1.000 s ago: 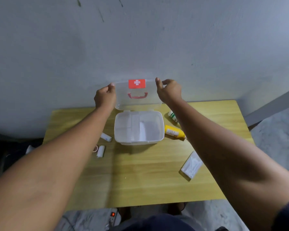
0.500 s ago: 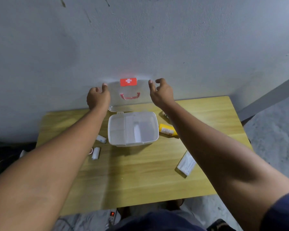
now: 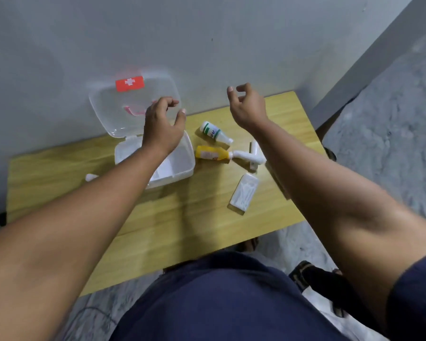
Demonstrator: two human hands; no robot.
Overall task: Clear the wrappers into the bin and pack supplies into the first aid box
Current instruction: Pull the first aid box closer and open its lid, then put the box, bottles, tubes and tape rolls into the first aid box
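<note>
So the wooden tabletop (image 3: 172, 225) sits against the wall, with the first aid box (image 3: 180, 166) toward the back, lid (image 3: 123, 112) flipped up against the wall. Left hand (image 3: 161, 129) hovers over the box, right hand (image 3: 247, 107) above the tabletop, both with fingers loosely spread, holding nothing. Right of the box: a flat white pack (image 3: 244, 194), yellow tube (image 3: 212, 153), white bottle (image 3: 213, 131).

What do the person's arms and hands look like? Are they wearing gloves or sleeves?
No gloves: both hands, left and right, are bare, with no rings or watch showing. The forearms are bare too. A dark navy short sleeve shows on the right upper arm.
</note>
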